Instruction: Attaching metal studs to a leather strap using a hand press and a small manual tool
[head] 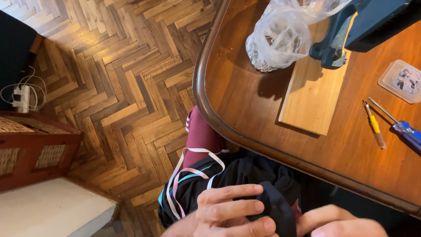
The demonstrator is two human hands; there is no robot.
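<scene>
Both hands pinch soft black fabric [267, 206] low in the lap: left hand [228, 210] fingers curled over its fold, right hand [337, 221] clamped beside. Pale ribbons [184, 175] loop nearby, below the glossy rounded wooden table [245, 101].

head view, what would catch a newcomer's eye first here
Both hands, left and right, grip a black cloth at bottom centre, with pale ribbons looping off its left side. Above, a curved wooden table carries a pale plank, a crumpled plastic bag and two screwdrivers.
</scene>
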